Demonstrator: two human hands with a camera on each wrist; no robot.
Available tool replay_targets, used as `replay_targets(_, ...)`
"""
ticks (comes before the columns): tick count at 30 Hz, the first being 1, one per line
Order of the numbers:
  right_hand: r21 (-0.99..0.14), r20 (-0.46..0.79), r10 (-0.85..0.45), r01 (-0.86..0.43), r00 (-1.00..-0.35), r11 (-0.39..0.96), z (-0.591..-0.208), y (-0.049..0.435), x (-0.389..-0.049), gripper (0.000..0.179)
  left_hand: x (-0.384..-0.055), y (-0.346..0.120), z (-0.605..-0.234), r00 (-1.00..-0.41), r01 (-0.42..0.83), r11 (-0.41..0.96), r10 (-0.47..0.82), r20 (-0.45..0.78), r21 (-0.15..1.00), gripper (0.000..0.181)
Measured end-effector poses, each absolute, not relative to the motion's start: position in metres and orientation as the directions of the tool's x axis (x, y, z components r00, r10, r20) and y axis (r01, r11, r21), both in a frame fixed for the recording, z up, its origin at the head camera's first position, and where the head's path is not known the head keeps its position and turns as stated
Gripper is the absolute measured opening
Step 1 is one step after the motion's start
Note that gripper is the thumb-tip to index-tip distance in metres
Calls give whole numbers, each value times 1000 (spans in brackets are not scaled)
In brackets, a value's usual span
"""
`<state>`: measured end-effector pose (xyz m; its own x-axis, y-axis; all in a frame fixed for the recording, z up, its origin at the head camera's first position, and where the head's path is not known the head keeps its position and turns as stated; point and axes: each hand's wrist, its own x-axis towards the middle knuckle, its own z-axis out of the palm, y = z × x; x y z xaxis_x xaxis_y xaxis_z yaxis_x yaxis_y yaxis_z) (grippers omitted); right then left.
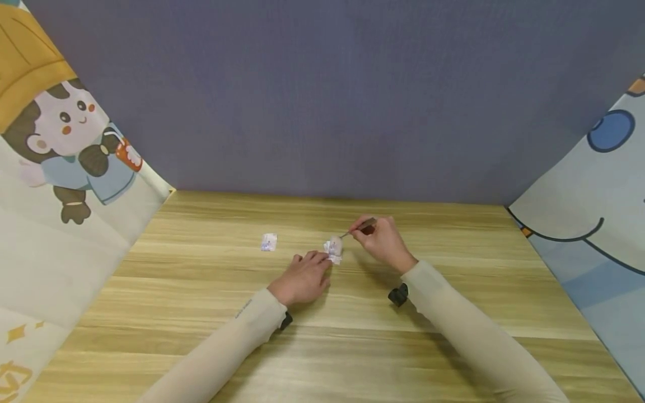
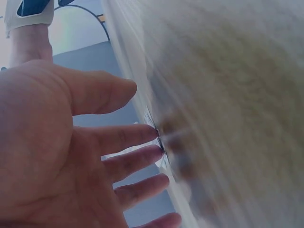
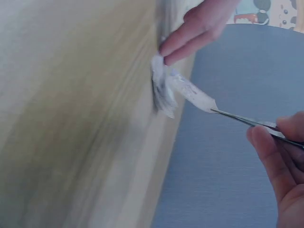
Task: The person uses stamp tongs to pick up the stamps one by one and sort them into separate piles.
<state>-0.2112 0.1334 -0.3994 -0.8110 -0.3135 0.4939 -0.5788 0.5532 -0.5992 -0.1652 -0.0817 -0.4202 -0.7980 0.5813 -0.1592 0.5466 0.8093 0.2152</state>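
Note:
My right hand pinches a pair of metal tweezers between thumb and fingers. The tweezer tips grip one end of a small white sachet with purplish print, tilted up off the table at that end. Just beneath and beside it, white sachet material lies on the wood, partly hidden in the head view. My left hand is palm down, and its fingertips press that material at its near left edge. In the left wrist view its fingers are extended and spread, with the thumb apart.
Another white printed sachet lies flat on the wooden table, left of the hands. A grey-blue panel rises behind the table's far edge. Cartoon-printed sheets stand along both sides.

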Motion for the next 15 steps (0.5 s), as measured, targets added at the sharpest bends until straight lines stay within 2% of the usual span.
replay_targets(15, -658, 595, -219, -625, -773, 419, -391, 110, -221, 3, -167, -118, -406, -856, 488, 843, 513, -63, 227, 49)
